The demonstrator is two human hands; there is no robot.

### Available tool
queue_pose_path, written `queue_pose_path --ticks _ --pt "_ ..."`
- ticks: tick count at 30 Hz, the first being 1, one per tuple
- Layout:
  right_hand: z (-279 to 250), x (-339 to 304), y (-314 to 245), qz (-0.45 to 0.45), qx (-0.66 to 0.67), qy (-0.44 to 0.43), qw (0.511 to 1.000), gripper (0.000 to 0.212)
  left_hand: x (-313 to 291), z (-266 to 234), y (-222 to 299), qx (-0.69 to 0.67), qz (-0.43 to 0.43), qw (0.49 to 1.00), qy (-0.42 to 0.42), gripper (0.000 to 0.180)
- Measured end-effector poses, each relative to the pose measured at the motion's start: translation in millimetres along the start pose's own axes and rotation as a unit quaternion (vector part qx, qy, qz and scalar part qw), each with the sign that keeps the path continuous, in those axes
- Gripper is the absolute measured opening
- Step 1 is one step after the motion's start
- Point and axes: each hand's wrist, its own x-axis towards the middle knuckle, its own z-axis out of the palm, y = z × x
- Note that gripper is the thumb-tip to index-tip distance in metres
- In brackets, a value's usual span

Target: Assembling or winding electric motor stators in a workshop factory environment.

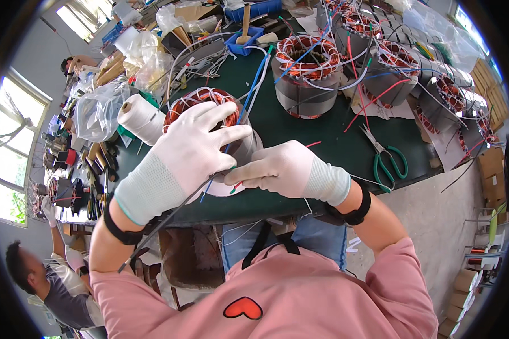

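My left hand [195, 150], in a white glove, lies over a motor stator [249, 144] with orange-red copper windings and white lacing. Its fingers are spread apart, across the winding's top and beside a blue lead. My right hand [283, 169], also gloved, is closed in a pinch at the stator's near side. A thin dark lead [178, 209] runs from over my left forearm up to the right fingertips, which close around its end. Short red and green wire ends show under those fingers. The exact grip is partly hidden.
Another stator [306, 76] stands behind on the dark green table [266, 121], and several more line the right. Green-handled scissors [387, 161] lie at right. A white thread cone [141, 120] stands at left, a mallet [244, 28] in a blue bin. A co-worker [51, 282] is at lower left.
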Motion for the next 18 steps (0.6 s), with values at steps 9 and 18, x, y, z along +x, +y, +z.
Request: queue_pose_path --ticks 9,18 --pt "14.0 -2.2 -8.2 -0.009 -0.046 0.035 0.998 0.038 0.2 -2.0 -88.4 -0.472 -0.257 0.784 0.310 0.010" --pt "35.6 -15.2 -2.4 -0.004 -0.083 0.115 0.990 0.034 -36.7 37.7 -76.0 -0.502 -0.413 0.698 0.301 0.037"
